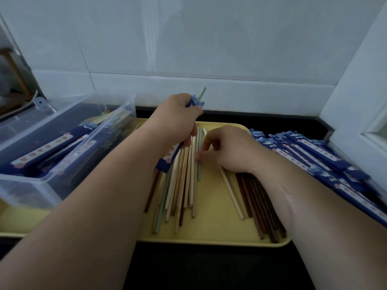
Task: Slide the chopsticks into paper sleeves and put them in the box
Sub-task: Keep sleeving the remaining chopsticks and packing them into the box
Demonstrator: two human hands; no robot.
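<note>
Chopsticks lie loose in a fan at the frame's centre on a yellow tray, with a darker bundle lower right under the right wrist. The right grip is curled, fingertips on a pale green stick; I cannot tell whether it pinches it. Higher up, the left grip is closed round a blue paper sleeve with a green chopstick poking out. A clear box at left holds sleeved chopsticks; more sleeves pile at right.
</note>
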